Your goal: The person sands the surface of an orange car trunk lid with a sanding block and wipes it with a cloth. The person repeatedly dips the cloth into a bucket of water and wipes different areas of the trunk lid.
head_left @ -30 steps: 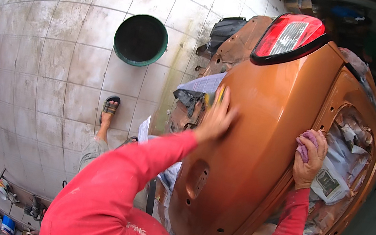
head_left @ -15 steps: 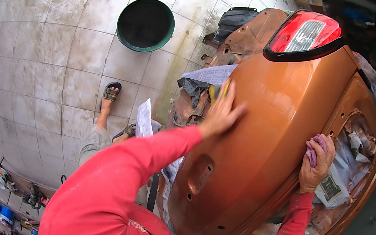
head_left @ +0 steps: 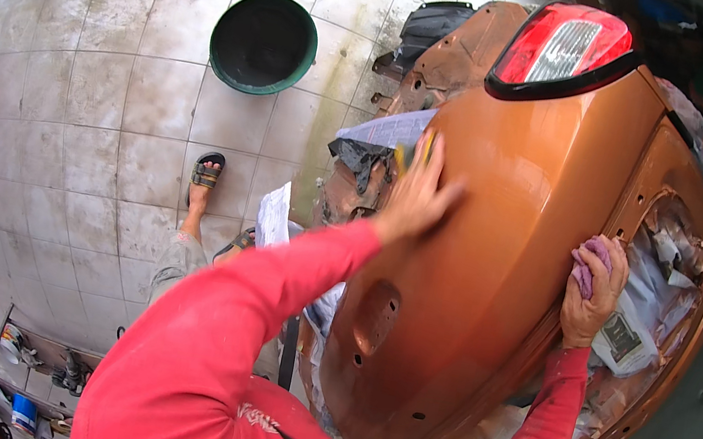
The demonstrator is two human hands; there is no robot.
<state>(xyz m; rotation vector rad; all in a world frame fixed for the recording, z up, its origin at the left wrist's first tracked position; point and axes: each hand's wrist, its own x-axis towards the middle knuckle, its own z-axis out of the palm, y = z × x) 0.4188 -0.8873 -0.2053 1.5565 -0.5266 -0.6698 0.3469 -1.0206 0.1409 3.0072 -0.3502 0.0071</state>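
Observation:
My left hand (head_left: 417, 192), slightly blurred, presses against the left side of an orange car body panel (head_left: 484, 243). A yellow pad (head_left: 401, 159) with dark parts shows beside and between its fingers; most of it is hidden, so its exact kind is unclear. On the panel's right edge, by the opening, my right hand (head_left: 594, 295) is closed round a crumpled purple cloth (head_left: 589, 267). A red and clear tail light (head_left: 562, 50) with a black border sits at the panel's far end.
A round green tub (head_left: 264, 44) with dark contents stands on the tiled floor (head_left: 101, 91). Paper sheets (head_left: 386, 128) and plastic lie along the panel's left edge. Plastic wrapping (head_left: 654, 292) fills the opening on the right. A low rack (head_left: 41, 353) with tools stands at lower left.
My left hand has shifted slightly up along the panel with the yellow pad. The view has moved a little. My right hand still holds the purple cloth at the panel's edge.

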